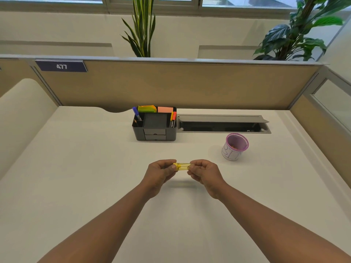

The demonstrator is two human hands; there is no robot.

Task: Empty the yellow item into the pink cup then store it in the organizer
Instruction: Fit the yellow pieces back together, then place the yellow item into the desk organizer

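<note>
Horizontally, yellow item (183,166) pinched between left hand (160,172) and right hand (204,172).

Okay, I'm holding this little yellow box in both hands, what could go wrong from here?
The yellow box sits over bare desk, well short of the pink cup; opening it here could spill its contents. The cup looks light and may tip if bumped. The organizer is already crowded, so storing it may be tight.
</note>
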